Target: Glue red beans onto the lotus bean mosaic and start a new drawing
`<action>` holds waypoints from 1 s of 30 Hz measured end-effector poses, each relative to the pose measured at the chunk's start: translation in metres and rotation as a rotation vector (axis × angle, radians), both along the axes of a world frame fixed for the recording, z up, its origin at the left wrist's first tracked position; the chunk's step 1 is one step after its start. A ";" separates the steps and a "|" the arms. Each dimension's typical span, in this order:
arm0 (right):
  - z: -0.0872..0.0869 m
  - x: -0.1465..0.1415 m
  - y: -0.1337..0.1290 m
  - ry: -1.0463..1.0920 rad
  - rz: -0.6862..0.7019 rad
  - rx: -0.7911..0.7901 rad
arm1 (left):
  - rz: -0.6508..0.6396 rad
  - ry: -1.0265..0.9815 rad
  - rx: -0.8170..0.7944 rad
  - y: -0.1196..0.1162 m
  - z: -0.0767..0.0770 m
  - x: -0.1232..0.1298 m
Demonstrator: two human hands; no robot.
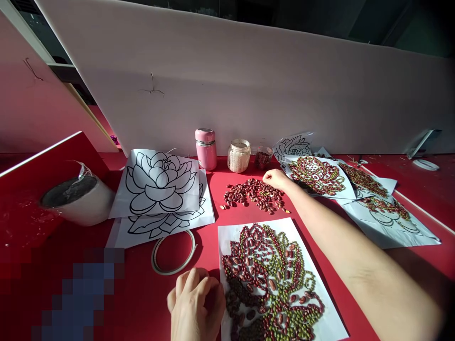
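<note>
My right hand [275, 179] is stretched far forward, its fingers pressed together at the back right edge of a loose pile of dark red beans [254, 193]. Whatever it may hold is too small to make out. Near the bottom edge, my left hand [195, 300] rests with curled fingers at the left side of a white sheet [305, 237]; what lies inside its fingers is hidden. That sheet carries a flower picture laid out in red and green beans, with some larger speckled beans among them. A roll of tape [174, 252] lies flat just beyond my left hand.
Printed lotus outlines [161, 184] lie at the left, beside a tilted grey-white container [78, 199]. A pink flask [206, 149], a glass jar [239, 156] and a small bean container [263, 157] stand at the back. Bean-covered sheets [318, 176] lie at the right.
</note>
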State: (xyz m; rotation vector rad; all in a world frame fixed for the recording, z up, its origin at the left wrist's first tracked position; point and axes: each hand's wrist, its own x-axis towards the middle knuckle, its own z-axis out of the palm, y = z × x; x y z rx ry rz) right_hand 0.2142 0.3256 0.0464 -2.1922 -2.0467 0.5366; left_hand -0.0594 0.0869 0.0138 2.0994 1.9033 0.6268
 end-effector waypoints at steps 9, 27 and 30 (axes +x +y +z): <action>0.006 -0.003 0.001 -0.032 -0.001 -0.093 | 0.008 -0.025 -0.025 0.001 0.000 0.000; 0.004 -0.006 0.000 0.114 -0.073 -0.132 | -0.005 -0.045 -0.012 0.001 -0.001 0.000; 0.003 0.000 -0.001 0.238 -0.090 -0.072 | -0.004 -0.048 -0.012 0.001 -0.001 0.000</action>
